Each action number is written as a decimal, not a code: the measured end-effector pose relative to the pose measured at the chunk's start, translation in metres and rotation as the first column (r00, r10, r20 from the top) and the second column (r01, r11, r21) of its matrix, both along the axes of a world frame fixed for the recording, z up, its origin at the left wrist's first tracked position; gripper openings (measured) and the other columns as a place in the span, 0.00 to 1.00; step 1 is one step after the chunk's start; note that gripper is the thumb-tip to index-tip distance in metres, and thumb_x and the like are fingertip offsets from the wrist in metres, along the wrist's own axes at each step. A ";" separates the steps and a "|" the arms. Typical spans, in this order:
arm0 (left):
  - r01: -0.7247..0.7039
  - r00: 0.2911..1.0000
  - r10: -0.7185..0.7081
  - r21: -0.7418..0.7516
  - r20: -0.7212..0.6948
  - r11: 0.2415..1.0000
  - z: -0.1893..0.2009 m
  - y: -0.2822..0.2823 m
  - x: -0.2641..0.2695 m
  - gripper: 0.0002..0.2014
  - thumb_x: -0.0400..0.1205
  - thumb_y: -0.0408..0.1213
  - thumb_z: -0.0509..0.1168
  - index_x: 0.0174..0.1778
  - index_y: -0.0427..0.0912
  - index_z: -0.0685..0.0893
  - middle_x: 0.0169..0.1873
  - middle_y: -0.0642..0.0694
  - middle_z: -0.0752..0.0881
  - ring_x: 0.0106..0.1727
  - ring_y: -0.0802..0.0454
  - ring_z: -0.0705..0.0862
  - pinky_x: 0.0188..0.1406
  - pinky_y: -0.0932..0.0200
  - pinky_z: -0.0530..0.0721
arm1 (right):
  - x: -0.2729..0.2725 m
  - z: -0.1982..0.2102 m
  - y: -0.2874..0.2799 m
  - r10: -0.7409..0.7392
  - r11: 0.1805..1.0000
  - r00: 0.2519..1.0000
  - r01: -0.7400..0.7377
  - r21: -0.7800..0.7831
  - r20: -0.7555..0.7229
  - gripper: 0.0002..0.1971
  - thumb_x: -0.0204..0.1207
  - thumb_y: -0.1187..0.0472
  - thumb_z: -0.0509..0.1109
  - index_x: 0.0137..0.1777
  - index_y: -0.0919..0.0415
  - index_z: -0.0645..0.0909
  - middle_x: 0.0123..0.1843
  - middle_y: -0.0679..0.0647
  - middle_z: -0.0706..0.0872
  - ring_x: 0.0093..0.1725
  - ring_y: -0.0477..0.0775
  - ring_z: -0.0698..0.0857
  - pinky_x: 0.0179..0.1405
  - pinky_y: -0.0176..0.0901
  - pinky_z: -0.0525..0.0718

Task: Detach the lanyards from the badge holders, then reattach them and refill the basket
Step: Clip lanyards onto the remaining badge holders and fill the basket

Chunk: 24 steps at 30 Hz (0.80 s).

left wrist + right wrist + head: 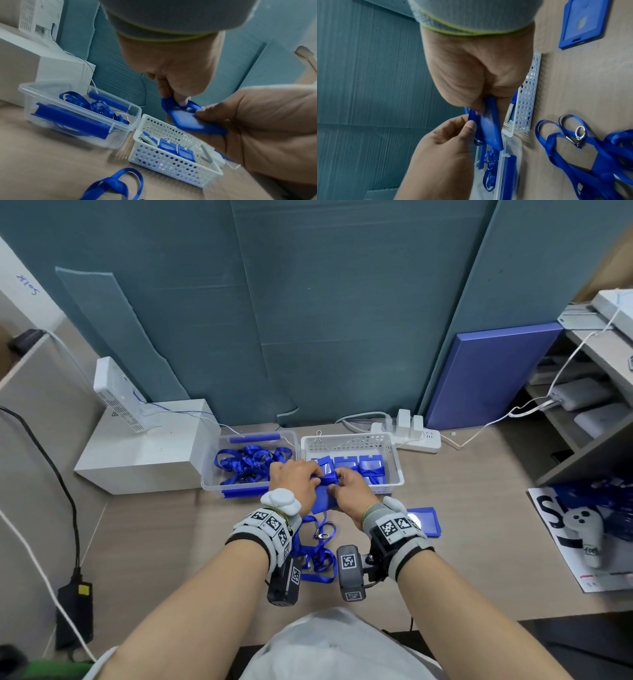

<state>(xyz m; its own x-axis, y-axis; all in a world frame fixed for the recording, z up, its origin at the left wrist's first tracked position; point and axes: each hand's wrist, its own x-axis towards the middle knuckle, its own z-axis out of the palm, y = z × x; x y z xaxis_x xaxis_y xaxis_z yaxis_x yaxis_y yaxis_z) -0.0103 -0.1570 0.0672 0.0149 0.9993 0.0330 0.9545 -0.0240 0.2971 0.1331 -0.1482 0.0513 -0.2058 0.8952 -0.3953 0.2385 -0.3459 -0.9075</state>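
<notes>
Both hands hold one blue badge holder [322,503] [188,121] [489,129] just above the near edge of the white perforated basket [349,440] [171,166] [527,94]. My right hand [337,486] [485,106] grips the holder's top end. My left hand [315,475] [178,100] pinches the blue lanyard strap [193,104] looped at that end. Several badge holders [346,463] stand in the basket. A clear container [205,474] [82,108] to its left holds tangled lanyards [250,463]. A loose lanyard [318,556] [573,148] with a metal clip lies between my wrists.
Another badge holder [424,522] [585,23] lies flat at the right of my right wrist. A white box [144,453] stands left of the container, a power strip [411,436] behind the basket. A white controller [582,529] and shelves are at the far right.
</notes>
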 end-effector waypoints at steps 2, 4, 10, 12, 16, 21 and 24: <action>-0.033 0.999 0.032 -0.079 -0.003 0.996 0.000 0.000 0.006 0.07 0.85 0.41 0.64 0.52 0.56 0.87 0.55 0.55 0.85 0.59 0.49 0.78 0.60 0.48 0.64 | 0.004 -0.004 -0.001 0.018 0.999 0.999 -0.020 0.035 0.042 0.18 0.81 0.77 0.59 0.48 0.53 0.81 0.48 0.54 0.88 0.47 0.54 0.87 0.47 0.47 0.88; -0.062 0.996 0.053 -0.137 -0.065 0.989 0.001 0.000 0.011 0.10 0.86 0.42 0.61 0.52 0.56 0.88 0.57 0.50 0.80 0.62 0.46 0.76 0.61 0.47 0.66 | 0.006 -0.009 0.000 0.047 0.996 0.995 -0.053 0.066 0.090 0.18 0.79 0.76 0.59 0.51 0.52 0.82 0.52 0.56 0.90 0.54 0.58 0.89 0.55 0.54 0.89; -0.073 0.997 0.078 -0.225 0.015 0.972 0.000 -0.007 0.013 0.07 0.77 0.49 0.66 0.44 0.54 0.89 0.63 0.53 0.69 0.70 0.47 0.68 0.67 0.51 0.62 | 0.011 -0.007 0.000 0.023 0.993 0.996 -0.033 0.116 0.089 0.19 0.79 0.75 0.61 0.52 0.47 0.79 0.50 0.54 0.91 0.49 0.57 0.90 0.47 0.51 0.89; -0.090 0.989 0.116 -0.244 0.094 0.965 0.000 -0.009 0.011 0.03 0.76 0.48 0.71 0.38 0.56 0.87 0.78 0.53 0.65 0.80 0.46 0.62 0.75 0.47 0.60 | 0.014 -0.007 0.002 0.022 0.987 0.996 -0.035 0.157 0.084 0.19 0.78 0.75 0.61 0.52 0.46 0.74 0.45 0.52 0.89 0.40 0.53 0.85 0.37 0.48 0.83; 0.026 0.862 0.160 -0.359 0.481 0.933 -0.001 -0.006 0.002 0.11 0.82 0.32 0.68 0.40 0.52 0.91 0.57 0.46 0.87 0.53 0.49 0.83 0.63 0.50 0.82 | 0.017 -0.007 0.010 0.064 0.948 0.978 -0.123 0.294 0.201 0.13 0.73 0.73 0.65 0.41 0.51 0.75 0.42 0.46 0.84 0.48 0.55 0.84 0.52 0.54 0.84; -0.067 0.746 0.265 -0.327 0.611 0.943 -0.011 -0.005 -0.005 0.10 0.86 0.31 0.65 0.47 0.43 0.92 0.40 0.48 0.88 0.41 0.52 0.81 0.33 0.76 0.73 | 0.019 -0.010 0.014 0.141 0.933 0.953 -0.219 0.286 0.270 0.06 0.68 0.61 0.73 0.41 0.48 0.84 0.54 0.49 0.86 0.58 0.42 0.80 0.56 0.36 0.75; -0.107 0.687 0.341 -0.375 0.641 0.921 -0.015 -0.005 -0.006 0.09 0.87 0.32 0.64 0.52 0.40 0.91 0.45 0.46 0.89 0.46 0.52 0.83 0.39 0.71 0.77 | 0.019 -0.018 0.017 0.148 0.918 0.933 -0.253 0.306 0.328 0.11 0.66 0.58 0.81 0.43 0.46 0.84 0.55 0.49 0.83 0.55 0.38 0.78 0.53 0.32 0.73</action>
<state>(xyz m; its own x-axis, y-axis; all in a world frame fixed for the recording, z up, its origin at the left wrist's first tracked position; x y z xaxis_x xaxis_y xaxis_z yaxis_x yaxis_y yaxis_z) -0.0160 -0.1617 0.0520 -0.1209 0.9315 -0.3430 0.4452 0.3597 0.8200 0.1523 -0.1317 0.0333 -0.3178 0.9368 -0.1465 0.5422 0.0528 -0.8386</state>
